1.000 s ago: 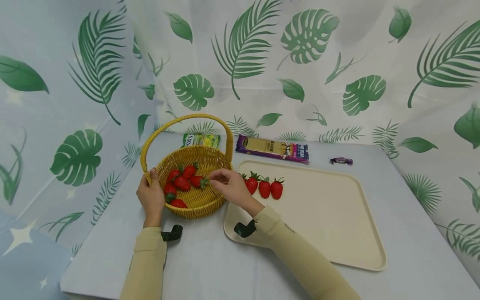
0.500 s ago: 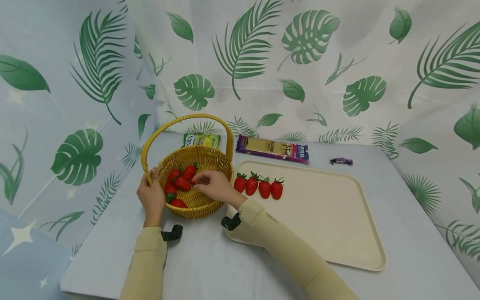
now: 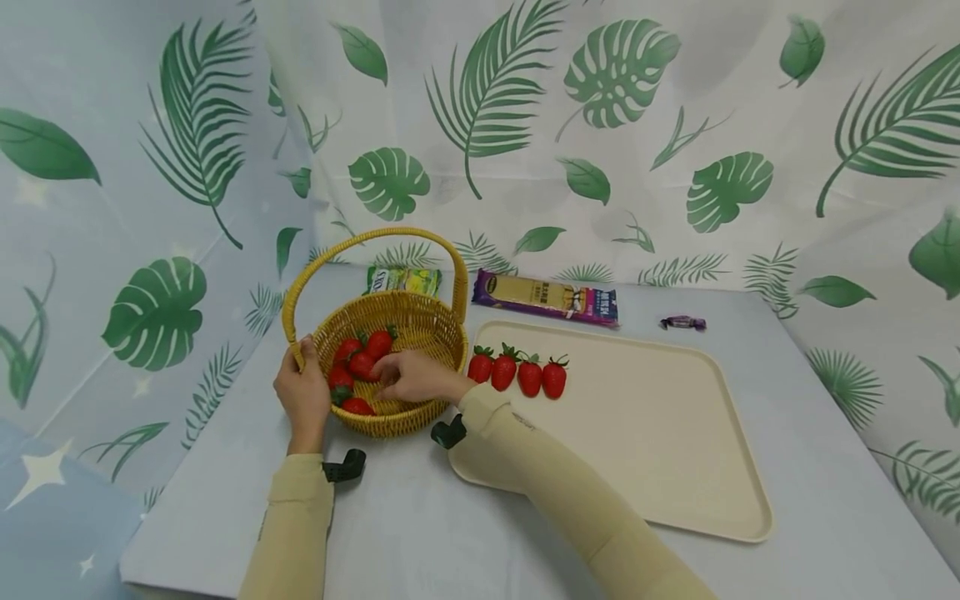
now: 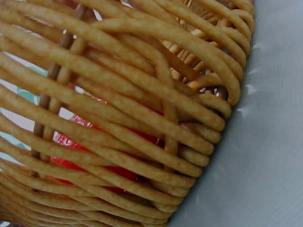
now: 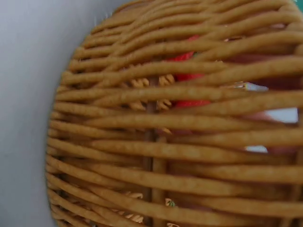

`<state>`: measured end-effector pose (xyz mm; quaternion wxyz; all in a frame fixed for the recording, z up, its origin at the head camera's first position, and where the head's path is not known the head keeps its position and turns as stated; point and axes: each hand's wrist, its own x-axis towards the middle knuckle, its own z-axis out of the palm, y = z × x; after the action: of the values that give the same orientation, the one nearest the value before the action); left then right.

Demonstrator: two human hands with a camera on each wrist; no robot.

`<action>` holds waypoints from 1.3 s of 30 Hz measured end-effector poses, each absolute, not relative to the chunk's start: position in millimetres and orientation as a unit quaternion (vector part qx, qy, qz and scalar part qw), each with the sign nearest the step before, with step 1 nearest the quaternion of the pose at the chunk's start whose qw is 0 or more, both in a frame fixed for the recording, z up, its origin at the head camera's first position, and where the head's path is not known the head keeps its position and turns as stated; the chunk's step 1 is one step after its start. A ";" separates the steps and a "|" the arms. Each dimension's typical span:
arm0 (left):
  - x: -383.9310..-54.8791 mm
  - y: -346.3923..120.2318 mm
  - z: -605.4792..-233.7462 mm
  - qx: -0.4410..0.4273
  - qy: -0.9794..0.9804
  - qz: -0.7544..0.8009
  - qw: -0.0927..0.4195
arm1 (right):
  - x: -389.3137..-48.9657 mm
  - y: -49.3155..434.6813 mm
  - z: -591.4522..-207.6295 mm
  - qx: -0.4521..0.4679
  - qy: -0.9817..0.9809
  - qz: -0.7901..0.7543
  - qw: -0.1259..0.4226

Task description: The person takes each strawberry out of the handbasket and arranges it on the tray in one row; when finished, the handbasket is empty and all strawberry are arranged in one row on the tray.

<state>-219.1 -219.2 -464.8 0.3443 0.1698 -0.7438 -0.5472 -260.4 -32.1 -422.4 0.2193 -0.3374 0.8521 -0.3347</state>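
A yellow woven basket (image 3: 397,423) with a tall arched handle stands at the left of the table. My left hand (image 3: 303,392) grips its left rim at the foot of the handle. Inside lie several red strawberries (image 3: 379,342), bunched on the left side. My right hand (image 3: 418,377) reaches down into the basket, its bent fingertips right beside a strawberry (image 3: 362,365). I cannot tell whether they pinch one, since the hand covers that spot. Both wrist views are filled by the basket's wicker wall (image 4: 123,94), with red fruit (image 5: 189,78) showing through the gaps.
A beige tray (image 3: 645,433) lies right of the basket, with several strawberries (image 3: 529,377) in a row at its upper left. Behind are a green snack packet (image 3: 403,281), a long purple packet (image 3: 545,297) and a small purple wrapped candy (image 3: 683,322).
My right hand has moved left and deeper into the basket, over the strawberry whose leaves showed earlier, now out of sight. My left hand has stayed on the rim.
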 end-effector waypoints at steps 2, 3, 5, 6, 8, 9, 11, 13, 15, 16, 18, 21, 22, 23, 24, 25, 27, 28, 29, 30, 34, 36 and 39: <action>-219.4 -218.7 -464.4 0.166 -0.743 -0.548 0.347 | -261.0 -32.8 -422.4 -0.360 0.849 -0.305 0.240; -219.5 -218.4 -464.2 0.165 -0.742 -0.549 0.348 | -261.2 -33.2 -422.3 -0.373 0.845 -0.292 0.249; -219.4 -218.1 -464.0 0.165 -0.743 -0.547 0.349 | -261.5 -33.8 -422.2 -0.395 0.837 -0.272 0.265; -219.3 -217.9 -463.9 0.165 -0.742 -0.547 0.350 | -261.7 -34.1 -422.7 -0.406 0.834 -0.261 0.267; -218.9 -217.6 -463.9 0.168 -0.742 -0.546 0.349 | -262.2 -34.6 -423.5 -0.423 0.828 -0.249 0.271; -218.6 -217.5 -464.0 0.171 -0.741 -0.547 0.349 | -262.5 -34.7 -424.0 -0.429 0.825 -0.247 0.271; -218.4 -217.4 -464.5 0.173 -0.740 -0.550 0.347 | -262.9 -34.6 -425.1 -0.437 0.819 -0.248 0.276; -218.3 -217.4 -465.2 0.175 -0.738 -0.553 0.345 | -263.5 -34.4 -426.0 -0.444 0.811 -0.255 0.284; -218.5 -217.5 -466.0 0.175 -0.736 -0.555 0.346 | -263.7 -34.3 -426.2 -0.451 0.800 -0.263 0.296; -218.7 -217.5 -466.3 0.174 -0.736 -0.554 0.347 | -263.8 -34.3 -426.1 -0.454 0.795 -0.266 0.302; -219.2 -217.6 -466.5 0.171 -0.736 -0.555 0.348 | -264.3 -34.3 -425.5 -0.459 0.787 -0.270 0.313; -220.1 -217.6 -465.9 0.170 -0.737 -0.552 0.352 | -265.1 -34.9 -423.8 -0.461 0.780 -0.267 0.327; -220.2 -217.4 -465.7 0.170 -0.737 -0.551 0.353 | -265.6 -35.4 -423.6 -0.460 0.780 -0.266 0.331; -220.2 -217.4 -465.4 0.168 -0.737 -0.551 0.354 | -266.1 -36.0 -423.3 -0.459 0.779 -0.266 0.336; -220.3 -217.4 -465.2 0.167 -0.736 -0.551 0.355 | -266.6 -36.9 -423.1 -0.458 0.777 -0.267 0.339; -220.2 -217.7 -464.8 0.168 -0.737 -0.549 0.357 | -267.1 -38.3 -423.0 -0.458 0.776 -0.266 0.342; -219.7 -218.3 -464.6 0.170 -0.735 -0.551 0.357 | -268.3 -41.2 -424.3 -0.456 0.775 -0.263 0.349; -219.6 -218.6 -464.8 0.169 -0.734 -0.554 0.354 | -268.8 -42.4 -425.2 -0.455 0.775 -0.261 0.351; -219.6 -218.8 -465.0 0.169 -0.734 -0.556 0.351 | -269.3 -43.4 -426.2 -0.455 0.775 -0.261 0.352; -219.6 -219.0 -465.1 0.169 -0.734 -0.558 0.348 | -269.8 -44.1 -427.4 -0.456 0.774 -0.261 0.353; -219.7 -218.9 -465.3 0.165 -0.736 -0.562 0.339 | -271.3 -44.5 -430.2 -0.460 0.768 -0.276 0.350; -219.2 -218.6 -464.5 0.163 -0.735 -0.561 0.344 | -272.0 -44.1 -430.1 -0.463 0.762 -0.290 0.347; -218.7 -217.5 -463.5 0.163 -0.735 -0.560 0.347 | -272.9 -43.4 -429.6 -0.464 0.757 -0.299 0.348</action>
<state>-218.7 -217.5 -463.5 0.3469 0.1626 -0.7346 -0.5600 -272.9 -43.4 -429.6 0.3483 -0.4641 0.7575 -0.2992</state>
